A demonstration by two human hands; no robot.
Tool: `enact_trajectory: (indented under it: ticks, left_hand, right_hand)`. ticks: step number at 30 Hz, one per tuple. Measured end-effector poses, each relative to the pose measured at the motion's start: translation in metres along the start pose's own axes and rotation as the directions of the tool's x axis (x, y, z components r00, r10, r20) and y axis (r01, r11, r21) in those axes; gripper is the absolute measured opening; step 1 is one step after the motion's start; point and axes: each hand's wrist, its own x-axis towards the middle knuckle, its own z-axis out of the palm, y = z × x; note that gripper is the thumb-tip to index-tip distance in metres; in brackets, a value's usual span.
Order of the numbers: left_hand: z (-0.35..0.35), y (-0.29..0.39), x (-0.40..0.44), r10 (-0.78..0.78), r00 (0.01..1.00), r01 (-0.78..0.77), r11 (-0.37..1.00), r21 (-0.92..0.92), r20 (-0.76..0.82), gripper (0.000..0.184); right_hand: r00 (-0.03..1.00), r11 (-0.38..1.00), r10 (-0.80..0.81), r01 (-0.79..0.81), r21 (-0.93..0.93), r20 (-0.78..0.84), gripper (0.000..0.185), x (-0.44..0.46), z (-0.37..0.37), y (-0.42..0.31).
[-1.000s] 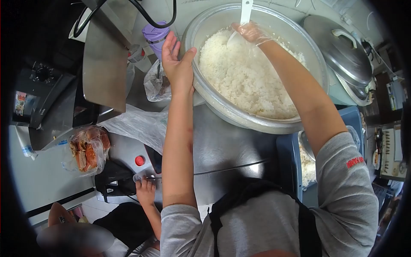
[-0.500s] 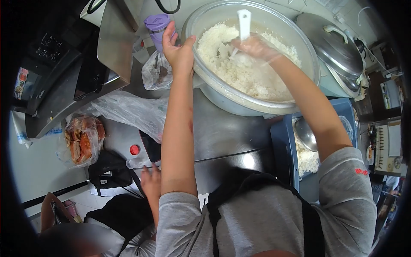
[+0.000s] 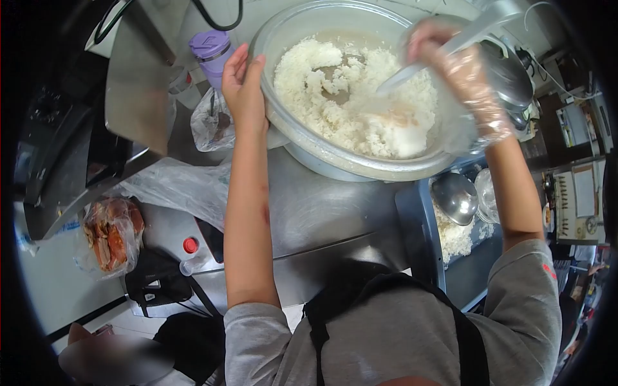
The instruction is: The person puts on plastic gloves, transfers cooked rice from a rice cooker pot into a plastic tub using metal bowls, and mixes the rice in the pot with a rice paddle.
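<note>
A wide metal basin (image 3: 360, 168) holds a heap of white cooked rice (image 3: 341, 119), with a hollow left of the middle where the bottom shows. My left hand (image 3: 243, 93) rests against the basin's left rim, fingers stretched upward and not wrapped round it. My right hand (image 3: 454, 61), in a clear plastic glove and blurred by motion, is closed around a white rice paddle (image 3: 412, 71). It is above the basin's right side. The paddle's blade points down-left toward the rice, its handle up to the right; whether the tip touches the rice I cannot tell.
Right of the basin, a blue-grey tub (image 3: 418, 228) holds rice and a metal bowl (image 3: 454, 198). A metal lid (image 3: 508, 77) lies behind. On the left are a purple tumbler (image 3: 211, 55), plastic bags, bagged meat (image 3: 109, 238) and a red cap (image 3: 190, 245). Another person is at lower left.
My right hand has lifted the paddle up and rightward from the rice, tilting it. My left hand stays at the rim. The other person's hand has gone from beside the red cap.
</note>
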Motion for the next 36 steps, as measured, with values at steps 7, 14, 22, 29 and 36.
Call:
enact_trajectory:
  ticks: [7,14,22,29,36]
  left_hand:
    - [0.002,0.004,0.002,-0.053,0.999,0.052,0.996,-0.071,-0.006,0.038]
    - [-0.007,0.002,0.0,-0.084,0.996,0.083,0.992,-0.099,-0.004,0.04]
    - [-0.007,0.003,-0.001,-0.068,0.996,0.071,0.996,-0.058,0.055,0.044]
    - [-0.004,0.004,-0.004,-0.035,0.997,0.04,0.997,-0.069,0.063,0.041]
    - [-0.001,0.005,-0.006,-0.019,0.998,0.022,0.999,-0.046,0.062,0.04]
  right_hand:
    - [0.933,0.917,0.358,-0.347,-0.198,0.021,0.017,-0.039,0.049,0.049]
    - [0.979,0.991,0.13,-0.124,0.048,-0.157,0.017,0.009,0.034,-0.017]
    - [0.953,0.921,0.282,-0.237,-0.309,0.111,0.023,-0.008,0.063,0.062]
    - [0.978,0.962,0.092,-0.136,-0.238,-0.188,0.022,0.008,0.064,0.079]
    - [0.952,0.957,0.205,-0.244,-0.155,-0.229,0.019,0.029,0.03,0.052]
